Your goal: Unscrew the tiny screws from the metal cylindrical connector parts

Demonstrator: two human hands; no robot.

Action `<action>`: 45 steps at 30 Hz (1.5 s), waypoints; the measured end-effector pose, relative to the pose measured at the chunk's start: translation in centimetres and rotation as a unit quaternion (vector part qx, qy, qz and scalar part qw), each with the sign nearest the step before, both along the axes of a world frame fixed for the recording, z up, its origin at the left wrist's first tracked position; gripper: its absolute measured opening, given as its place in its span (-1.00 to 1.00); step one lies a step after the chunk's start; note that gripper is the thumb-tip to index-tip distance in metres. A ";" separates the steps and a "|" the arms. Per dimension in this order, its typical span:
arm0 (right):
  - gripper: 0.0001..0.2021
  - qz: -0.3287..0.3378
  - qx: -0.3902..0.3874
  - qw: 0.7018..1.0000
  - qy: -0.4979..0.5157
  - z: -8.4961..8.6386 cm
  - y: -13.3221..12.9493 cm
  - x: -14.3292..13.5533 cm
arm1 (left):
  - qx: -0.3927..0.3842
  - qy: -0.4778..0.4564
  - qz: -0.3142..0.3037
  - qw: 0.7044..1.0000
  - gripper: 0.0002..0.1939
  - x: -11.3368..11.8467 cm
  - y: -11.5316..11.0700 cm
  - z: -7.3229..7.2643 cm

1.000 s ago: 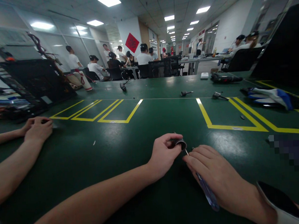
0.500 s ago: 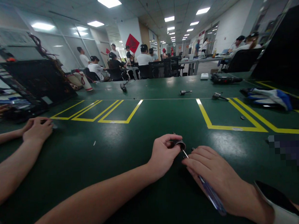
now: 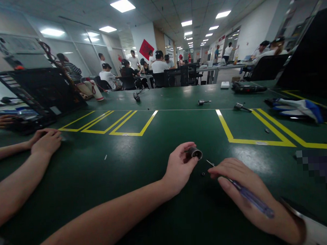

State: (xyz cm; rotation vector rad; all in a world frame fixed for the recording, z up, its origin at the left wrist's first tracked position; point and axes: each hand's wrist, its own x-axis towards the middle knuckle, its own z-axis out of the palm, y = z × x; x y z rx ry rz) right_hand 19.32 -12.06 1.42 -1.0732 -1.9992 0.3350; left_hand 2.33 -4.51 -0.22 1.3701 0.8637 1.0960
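Observation:
Between the fingers of my left hand (image 3: 181, 167) is a dark metal cylinder (image 3: 196, 153), its open end turned to the right. My right hand (image 3: 240, 188) holds a screwdriver (image 3: 254, 200) with a translucent purple handle. The thin tip points up and left, a short way from the cylinder and not touching it. Below the cylinder a small dark ring (image 3: 203, 174) lies on the green table (image 3: 146, 214).
Another person's hands (image 3: 46, 141) rest at the left. Farther back lie a metal part with a shaft (image 3: 204, 102), a second such part (image 3: 241, 106), a black tool (image 3: 248, 87) and blue-white gloves (image 3: 297, 108). Yellow tape (image 3: 125, 134) marks the table.
The screwdriver tip has come out of the cylinder as my right hand moved right, and its handle has swung upward. The cylinder's open end now shows more toward the camera.

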 end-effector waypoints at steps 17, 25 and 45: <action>-0.89 -0.140 -0.293 0.877 0.354 -0.5 2.4 1.6 | -0.031 0.033 -0.027 0.999 -0.58 -0.7 0.4 -0.2; -0.87 -0.161 -0.286 0.909 0.256 -1.2 2.8 2.2 | -0.035 0.032 -0.032 0.998 -0.61 -0.4 0.0 0.6; -0.81 -0.057 -0.192 0.968 0.149 -0.2 1.0 1.5 | 0.053 0.068 -0.047 0.995 -0.62 -0.8 0.0 0.1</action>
